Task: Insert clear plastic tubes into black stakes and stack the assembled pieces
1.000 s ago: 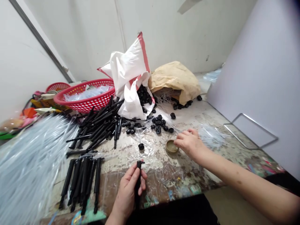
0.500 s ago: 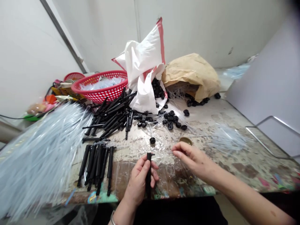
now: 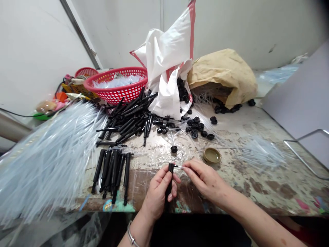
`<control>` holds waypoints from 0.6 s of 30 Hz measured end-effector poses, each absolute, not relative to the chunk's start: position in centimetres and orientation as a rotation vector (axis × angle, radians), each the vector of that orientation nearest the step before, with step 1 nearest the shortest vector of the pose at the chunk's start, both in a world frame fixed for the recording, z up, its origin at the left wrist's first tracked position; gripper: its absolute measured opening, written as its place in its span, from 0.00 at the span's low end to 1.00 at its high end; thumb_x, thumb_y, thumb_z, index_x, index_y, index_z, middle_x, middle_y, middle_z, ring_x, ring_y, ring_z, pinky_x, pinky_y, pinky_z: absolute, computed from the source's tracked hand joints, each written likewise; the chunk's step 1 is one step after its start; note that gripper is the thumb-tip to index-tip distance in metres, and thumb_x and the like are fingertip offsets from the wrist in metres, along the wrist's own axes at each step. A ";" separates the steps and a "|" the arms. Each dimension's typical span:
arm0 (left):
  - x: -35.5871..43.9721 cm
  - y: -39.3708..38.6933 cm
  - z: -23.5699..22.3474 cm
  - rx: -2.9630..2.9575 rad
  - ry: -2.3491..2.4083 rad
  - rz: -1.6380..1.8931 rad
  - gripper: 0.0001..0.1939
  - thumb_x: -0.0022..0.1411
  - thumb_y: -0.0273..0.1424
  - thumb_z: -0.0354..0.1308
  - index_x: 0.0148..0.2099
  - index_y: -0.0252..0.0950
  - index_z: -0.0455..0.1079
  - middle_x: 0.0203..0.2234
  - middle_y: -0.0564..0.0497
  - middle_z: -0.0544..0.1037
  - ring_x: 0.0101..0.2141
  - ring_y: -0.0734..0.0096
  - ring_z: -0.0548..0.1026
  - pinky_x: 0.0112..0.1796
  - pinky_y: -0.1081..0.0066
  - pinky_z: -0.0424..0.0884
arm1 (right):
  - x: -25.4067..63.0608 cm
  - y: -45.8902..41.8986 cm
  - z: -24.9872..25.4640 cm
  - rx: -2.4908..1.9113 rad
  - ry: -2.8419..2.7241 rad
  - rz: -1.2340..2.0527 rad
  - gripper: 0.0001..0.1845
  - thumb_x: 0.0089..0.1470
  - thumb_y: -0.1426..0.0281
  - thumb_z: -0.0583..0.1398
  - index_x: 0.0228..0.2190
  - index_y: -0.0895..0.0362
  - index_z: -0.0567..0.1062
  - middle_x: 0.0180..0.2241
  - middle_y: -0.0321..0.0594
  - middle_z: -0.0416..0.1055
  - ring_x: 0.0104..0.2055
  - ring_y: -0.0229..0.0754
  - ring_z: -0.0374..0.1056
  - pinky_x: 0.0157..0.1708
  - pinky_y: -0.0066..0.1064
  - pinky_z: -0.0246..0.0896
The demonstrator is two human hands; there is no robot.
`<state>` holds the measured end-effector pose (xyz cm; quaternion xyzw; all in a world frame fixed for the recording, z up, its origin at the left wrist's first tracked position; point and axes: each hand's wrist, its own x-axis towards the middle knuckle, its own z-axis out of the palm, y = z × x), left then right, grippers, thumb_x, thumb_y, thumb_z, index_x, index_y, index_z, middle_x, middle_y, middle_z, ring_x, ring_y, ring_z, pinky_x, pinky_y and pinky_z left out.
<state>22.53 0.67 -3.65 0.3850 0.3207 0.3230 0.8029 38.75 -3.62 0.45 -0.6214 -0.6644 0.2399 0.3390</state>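
My left hand (image 3: 158,192) is wrapped round a black plastic tube (image 3: 171,168), held upright above the table's front edge, with a small side nozzle near its top. Close by on the right, my right hand (image 3: 203,176) pinches a thin clear plastic tube (image 3: 180,167), whose end meets that nozzle. Whether it sits over the nozzle or only touches it, I cannot tell. A small brown bowl (image 3: 212,162) with some liquid stands just beyond my right hand. One black cap (image 3: 174,149) lies on the table past the held tube.
Several black tubes (image 3: 126,175) lie in a row at the left, with a heap (image 3: 131,120) behind. Long clear tubes (image 3: 56,154) cover the left side. A red basket (image 3: 115,94), white sack (image 3: 169,44), brown paper bag (image 3: 226,72) and scattered black caps (image 3: 195,125) stand or lie farther back.
My right hand has come from beside the bowl to the black tube's nozzle, with a clear tube now visible in its fingers. The view has shifted, and the bowl shows fully.
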 end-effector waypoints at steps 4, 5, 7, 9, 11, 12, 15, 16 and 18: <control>22.4 0.7 -3.8 0.821 0.676 0.694 0.18 0.59 0.38 0.55 0.49 0.34 0.65 0.27 0.51 0.72 0.17 0.83 0.64 0.14 0.82 0.52 | 38.7 -3.7 0.6 -1.637 -1.749 0.618 0.11 0.59 0.69 0.48 0.30 0.56 0.68 0.27 0.39 0.65 0.30 0.40 0.63 0.32 0.32 0.59; 22.4 0.7 -3.8 0.821 0.677 0.696 0.18 0.59 0.38 0.55 0.49 0.34 0.65 0.27 0.51 0.72 0.17 0.83 0.64 0.14 0.82 0.52 | 38.8 -3.7 0.6 -1.643 -1.753 0.613 0.10 0.59 0.69 0.48 0.30 0.56 0.68 0.26 0.39 0.65 0.30 0.40 0.63 0.31 0.32 0.59; 22.4 0.7 -3.9 0.819 0.681 0.694 0.18 0.59 0.38 0.55 0.48 0.34 0.66 0.27 0.50 0.72 0.17 0.83 0.64 0.14 0.82 0.52 | 38.8 -3.7 0.6 -1.651 -1.763 0.603 0.10 0.59 0.69 0.48 0.30 0.56 0.68 0.26 0.39 0.65 0.29 0.40 0.63 0.31 0.32 0.59; 22.4 0.6 -3.9 0.823 0.684 0.688 0.18 0.59 0.38 0.55 0.48 0.34 0.66 0.27 0.50 0.72 0.17 0.83 0.64 0.14 0.82 0.53 | 38.8 -3.7 0.6 -1.646 -1.769 0.599 0.10 0.59 0.69 0.49 0.30 0.56 0.68 0.26 0.39 0.66 0.29 0.40 0.63 0.31 0.32 0.59; 22.4 0.6 -3.8 0.835 0.682 0.685 0.18 0.59 0.38 0.55 0.48 0.33 0.66 0.27 0.50 0.72 0.18 0.83 0.64 0.14 0.82 0.53 | 38.8 -3.7 0.6 -1.636 -1.769 0.606 0.10 0.59 0.69 0.49 0.30 0.56 0.68 0.27 0.39 0.66 0.29 0.39 0.63 0.31 0.32 0.60; 22.4 0.6 -3.8 0.842 0.681 0.684 0.18 0.59 0.38 0.54 0.48 0.33 0.66 0.27 0.50 0.72 0.17 0.83 0.64 0.14 0.82 0.53 | 38.7 -3.6 0.6 -1.630 -1.765 0.613 0.10 0.59 0.69 0.49 0.30 0.55 0.68 0.26 0.38 0.66 0.29 0.39 0.63 0.31 0.32 0.60; 22.4 0.6 -3.7 0.857 0.691 0.677 0.16 0.60 0.37 0.54 0.47 0.33 0.67 0.26 0.51 0.71 0.17 0.83 0.64 0.15 0.81 0.52 | 38.5 -3.5 0.5 -1.615 -1.756 0.632 0.10 0.59 0.69 0.49 0.30 0.55 0.68 0.27 0.38 0.66 0.31 0.40 0.64 0.32 0.32 0.60; 22.4 0.6 -3.7 0.863 0.696 0.674 0.15 0.60 0.37 0.54 0.45 0.33 0.68 0.26 0.52 0.71 0.17 0.84 0.63 0.15 0.81 0.52 | 38.5 -3.4 0.5 -1.616 -1.764 0.635 0.10 0.59 0.69 0.49 0.30 0.54 0.68 0.27 0.38 0.67 0.31 0.40 0.64 0.33 0.31 0.60; 22.4 0.7 -3.7 0.875 0.697 0.671 0.13 0.60 0.37 0.53 0.42 0.33 0.69 0.26 0.52 0.70 0.17 0.84 0.62 0.15 0.81 0.52 | 38.5 -3.3 0.3 -1.626 -1.810 0.642 0.12 0.60 0.69 0.48 0.29 0.55 0.68 0.27 0.39 0.67 0.31 0.40 0.64 0.33 0.31 0.60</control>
